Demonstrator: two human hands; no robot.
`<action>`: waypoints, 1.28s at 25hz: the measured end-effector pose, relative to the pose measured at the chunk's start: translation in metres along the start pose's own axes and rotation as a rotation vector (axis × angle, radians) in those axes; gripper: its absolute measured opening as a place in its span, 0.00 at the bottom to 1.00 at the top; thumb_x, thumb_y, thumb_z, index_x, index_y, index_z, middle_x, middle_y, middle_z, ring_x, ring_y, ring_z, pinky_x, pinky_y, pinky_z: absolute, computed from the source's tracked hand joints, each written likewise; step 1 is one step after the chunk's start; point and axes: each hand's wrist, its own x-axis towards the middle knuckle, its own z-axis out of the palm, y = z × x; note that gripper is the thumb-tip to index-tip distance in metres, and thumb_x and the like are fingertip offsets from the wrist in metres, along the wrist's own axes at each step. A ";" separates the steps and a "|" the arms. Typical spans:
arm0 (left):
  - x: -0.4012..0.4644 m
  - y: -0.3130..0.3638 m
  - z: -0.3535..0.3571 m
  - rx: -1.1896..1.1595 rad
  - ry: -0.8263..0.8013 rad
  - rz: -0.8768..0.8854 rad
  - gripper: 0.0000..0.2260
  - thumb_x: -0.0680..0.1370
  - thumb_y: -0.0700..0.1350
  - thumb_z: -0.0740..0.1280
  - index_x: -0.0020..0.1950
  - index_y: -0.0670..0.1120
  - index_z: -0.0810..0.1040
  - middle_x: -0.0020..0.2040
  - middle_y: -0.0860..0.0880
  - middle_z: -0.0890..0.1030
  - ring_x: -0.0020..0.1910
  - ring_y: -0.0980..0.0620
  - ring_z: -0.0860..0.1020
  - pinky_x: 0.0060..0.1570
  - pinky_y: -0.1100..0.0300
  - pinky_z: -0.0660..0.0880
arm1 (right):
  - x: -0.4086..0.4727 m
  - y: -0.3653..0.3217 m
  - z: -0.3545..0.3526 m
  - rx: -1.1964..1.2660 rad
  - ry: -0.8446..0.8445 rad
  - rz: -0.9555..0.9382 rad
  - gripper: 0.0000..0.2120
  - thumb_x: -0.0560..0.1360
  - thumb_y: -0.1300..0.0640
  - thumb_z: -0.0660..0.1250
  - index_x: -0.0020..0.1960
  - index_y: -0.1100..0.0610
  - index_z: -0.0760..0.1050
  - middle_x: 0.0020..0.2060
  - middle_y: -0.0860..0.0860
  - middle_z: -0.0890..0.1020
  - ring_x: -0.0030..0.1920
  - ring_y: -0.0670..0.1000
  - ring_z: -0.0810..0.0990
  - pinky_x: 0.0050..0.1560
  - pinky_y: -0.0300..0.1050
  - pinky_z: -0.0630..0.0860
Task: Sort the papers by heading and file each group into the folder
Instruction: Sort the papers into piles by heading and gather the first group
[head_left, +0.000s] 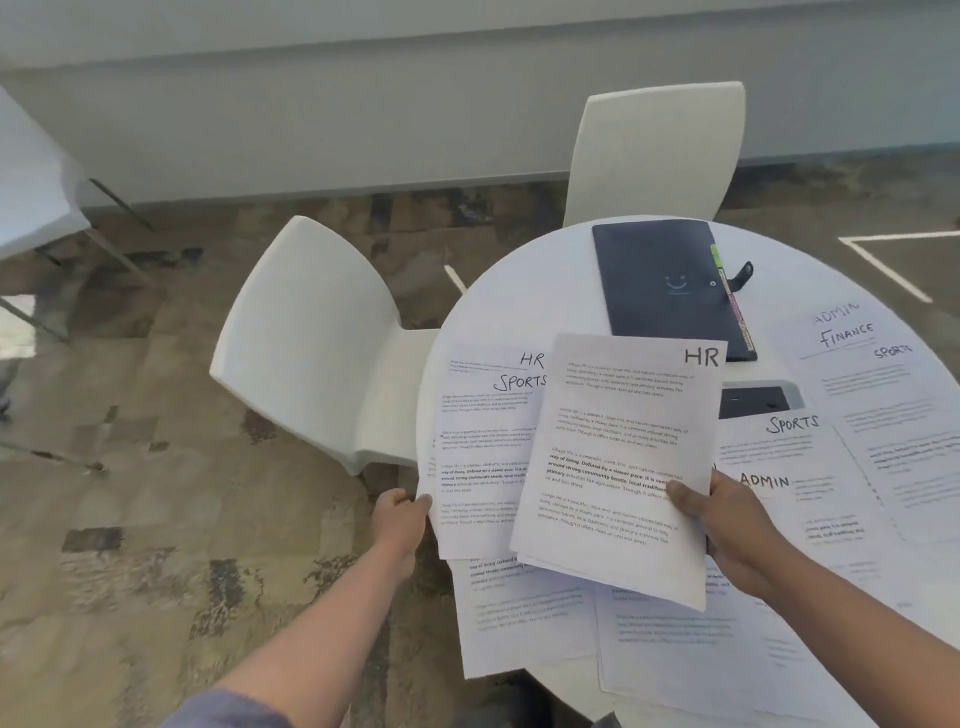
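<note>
My right hand (727, 525) grips a small stack of papers headed HR (618, 462) by its right edge, lifted above the round white table (524, 291). My left hand (402, 519) pinches the left edge of a sheet headed SPORTS (483, 452) at the table's left rim; an HR sheet (498, 361) peeks out above it. More sheets headed SPORTS (779, 441), ADMIN (810, 514) and FINANCE (857, 364) lie spread at the right. A dark folder (670, 286) with coloured tabs and a strap lies shut at the table's far side.
Two white chairs stand by the table, one at the left (311, 338) and one behind (660, 150). A dark device (753, 400) lies partly under papers. Several sheets (524, 618) overhang the near edge. Another table (31, 197) stands far left.
</note>
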 end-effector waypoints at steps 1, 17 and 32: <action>0.008 0.002 0.001 0.000 -0.008 -0.005 0.21 0.81 0.43 0.70 0.73 0.42 0.70 0.68 0.44 0.75 0.64 0.45 0.74 0.61 0.52 0.72 | 0.001 0.001 0.000 -0.012 0.016 0.000 0.10 0.82 0.62 0.67 0.62 0.55 0.80 0.54 0.53 0.88 0.55 0.59 0.85 0.57 0.59 0.80; -0.054 0.057 0.013 0.257 0.205 0.638 0.08 0.83 0.47 0.64 0.53 0.47 0.82 0.42 0.49 0.85 0.37 0.50 0.81 0.38 0.53 0.79 | -0.014 0.006 -0.038 -0.098 0.070 -0.089 0.06 0.82 0.62 0.66 0.57 0.58 0.81 0.50 0.56 0.88 0.50 0.61 0.86 0.50 0.57 0.82; -0.272 0.120 0.080 -0.230 0.353 0.836 0.08 0.82 0.44 0.69 0.45 0.46 0.73 0.40 0.48 0.78 0.35 0.52 0.75 0.31 0.64 0.74 | 0.006 0.012 -0.148 -0.037 -0.134 -0.059 0.07 0.82 0.64 0.65 0.55 0.55 0.80 0.50 0.55 0.86 0.49 0.60 0.85 0.47 0.55 0.81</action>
